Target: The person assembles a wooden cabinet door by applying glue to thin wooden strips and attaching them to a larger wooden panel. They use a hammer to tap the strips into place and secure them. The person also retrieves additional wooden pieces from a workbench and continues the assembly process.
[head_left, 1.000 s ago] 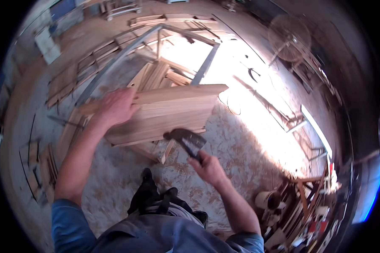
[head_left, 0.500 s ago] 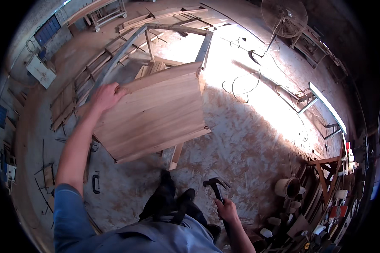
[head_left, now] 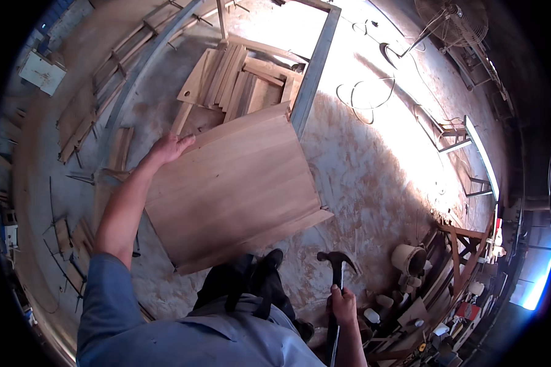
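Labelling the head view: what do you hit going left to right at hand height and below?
Left hand on the panel's edge → big wooden panel → dark shoes → claw hammer held in right hand → pale bucket → clutter of wooden frames.

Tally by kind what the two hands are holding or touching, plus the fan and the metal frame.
Wooden panel, under the left hand: 1
Claw hammer, gripped by the right hand: 1
Standing fan: 1
Metal frame: 1
Total: 4
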`<state>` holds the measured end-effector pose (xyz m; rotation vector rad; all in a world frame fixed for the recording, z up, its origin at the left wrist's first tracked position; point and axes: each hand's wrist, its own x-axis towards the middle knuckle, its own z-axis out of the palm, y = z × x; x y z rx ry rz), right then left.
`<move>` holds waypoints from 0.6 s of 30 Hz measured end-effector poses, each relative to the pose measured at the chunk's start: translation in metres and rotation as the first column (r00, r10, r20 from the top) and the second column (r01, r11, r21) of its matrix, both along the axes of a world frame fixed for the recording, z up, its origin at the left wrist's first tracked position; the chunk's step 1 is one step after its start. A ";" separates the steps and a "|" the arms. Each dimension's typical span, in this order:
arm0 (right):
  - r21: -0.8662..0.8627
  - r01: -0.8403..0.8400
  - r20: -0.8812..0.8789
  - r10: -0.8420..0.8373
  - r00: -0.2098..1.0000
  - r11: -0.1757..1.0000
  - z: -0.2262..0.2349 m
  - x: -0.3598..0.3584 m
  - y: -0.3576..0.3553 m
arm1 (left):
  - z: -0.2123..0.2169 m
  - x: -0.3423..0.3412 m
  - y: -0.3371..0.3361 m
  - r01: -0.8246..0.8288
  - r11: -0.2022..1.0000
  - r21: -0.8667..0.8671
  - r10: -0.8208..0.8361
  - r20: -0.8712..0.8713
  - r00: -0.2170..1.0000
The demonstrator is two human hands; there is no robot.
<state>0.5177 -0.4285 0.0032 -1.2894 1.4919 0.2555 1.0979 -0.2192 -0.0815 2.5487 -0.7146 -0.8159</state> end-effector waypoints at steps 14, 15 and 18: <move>0.023 0.025 0.371 -0.031 0.928 0.999 0.032 0.148 -0.108 | -0.046 -0.052 -0.001 0.076 0.996 0.055 -0.070 -0.114 0.991; 0.076 0.056 0.395 -0.082 0.915 0.996 0.035 0.161 -0.117 | -0.049 -0.052 0.000 0.078 0.995 0.066 -0.069 -0.124 0.990; 0.207 0.090 0.426 -0.172 0.888 0.974 0.022 0.184 -0.141 | -0.054 -0.055 0.002 0.008 0.997 0.073 0.003 -0.151 0.989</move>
